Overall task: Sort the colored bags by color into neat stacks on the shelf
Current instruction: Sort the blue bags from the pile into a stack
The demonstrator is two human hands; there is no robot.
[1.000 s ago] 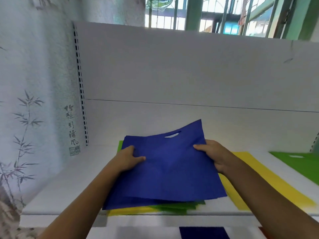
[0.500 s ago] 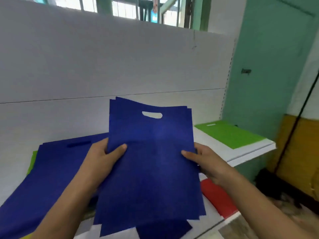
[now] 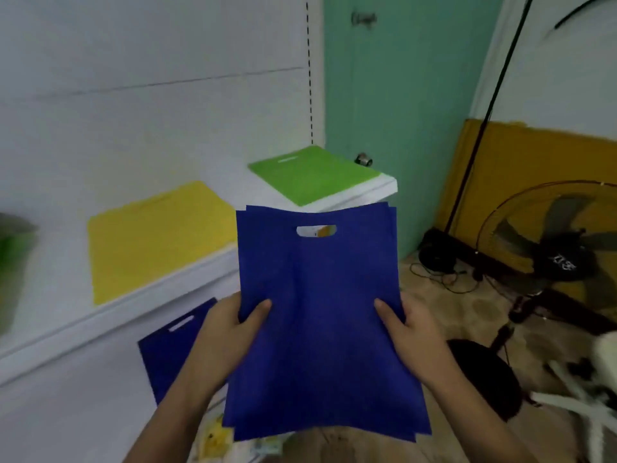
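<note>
Left hand (image 3: 230,332): we pinch the blue bags (image 3: 320,322)' left edge; 
Right hand (image 3: 409,332): grips their right edge; 
Shelf (image 3: 160,295): yellow bag (image 3: 157,235), green bag (image 3: 310,173)

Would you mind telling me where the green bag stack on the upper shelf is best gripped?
Grip the green bag stack at its near edge, coming from the front. It lies flat at the shelf end, handle cutout toward the back wall, so the near edge is the reachable one.

Soft, even light; motion blur throughout, with wide-angle bending at edges.
</note>
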